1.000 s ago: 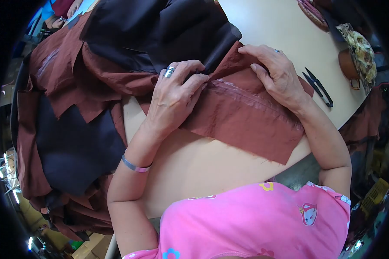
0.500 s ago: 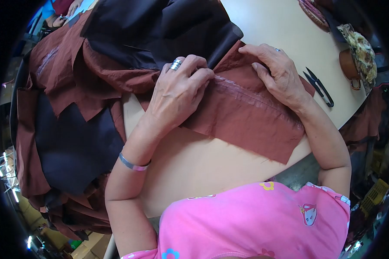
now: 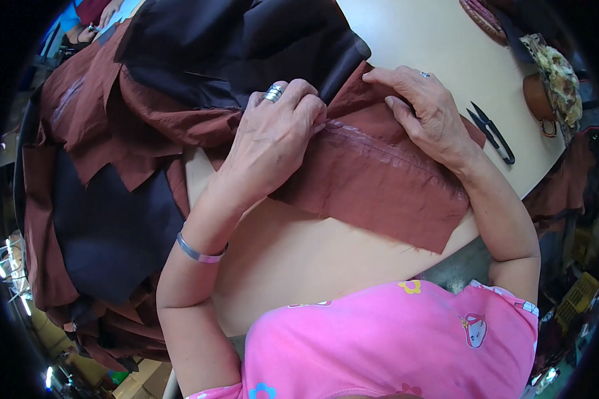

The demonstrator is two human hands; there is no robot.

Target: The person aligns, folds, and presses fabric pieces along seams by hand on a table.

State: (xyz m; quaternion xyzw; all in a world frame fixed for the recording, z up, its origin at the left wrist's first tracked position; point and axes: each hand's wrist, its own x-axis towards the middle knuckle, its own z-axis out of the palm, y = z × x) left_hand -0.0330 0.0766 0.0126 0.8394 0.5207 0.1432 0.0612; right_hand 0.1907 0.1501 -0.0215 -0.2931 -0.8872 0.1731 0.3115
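Note:
Reddish-brown fabric (image 3: 379, 193) with a shiny seam line across it lies on the table, joined to black fabric (image 3: 246, 46) behind it. My left hand (image 3: 276, 133), with a wide silver ring, has its fingers curled and pinched on the brown fabric at the left end of the seam. My right hand (image 3: 426, 120) rests on the same fabric at the right, thumb and index finger apart, the fingertip on the fold by the black cloth. Its other fingers are curled under and partly hidden.
Black thread snips (image 3: 491, 133) lie on the pale table (image 3: 279, 259) right of my right hand. More brown and black fabric (image 3: 113, 226) hangs over the left side. A brown container (image 3: 536, 100) with patterned cloth stands at the right edge. Another person's hand (image 3: 110, 12) shows at top left.
My left hand has shifted slightly up, its forearm moving left. The black and brown fabric at the left has slid a little to the left. My right hand has barely moved.

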